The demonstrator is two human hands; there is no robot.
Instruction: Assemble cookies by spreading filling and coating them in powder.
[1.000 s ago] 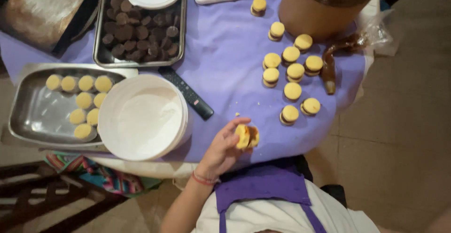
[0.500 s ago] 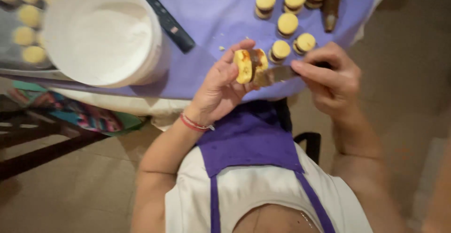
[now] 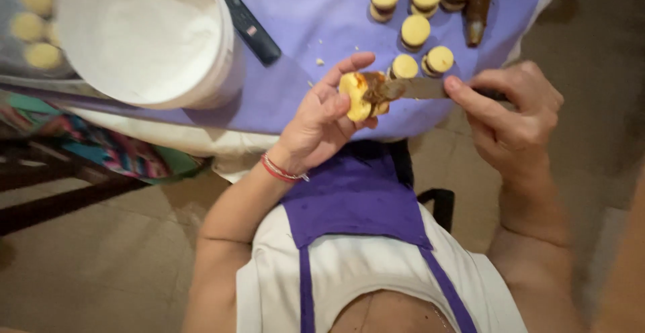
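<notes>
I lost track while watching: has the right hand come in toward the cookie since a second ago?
Yes. The right hand, absent then, now holds a knife against the cookie in the left hand, near the table edge.

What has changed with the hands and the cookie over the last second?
A second ago only the left hand showed, holding the cookie alone. The right hand has since come in with a knife, whose blade now lies on the cookie, with brown filling under it. The left hand's hold on the cookie is the same, and the white tub and the filled cookies on the purple cloth stayed put.
</notes>
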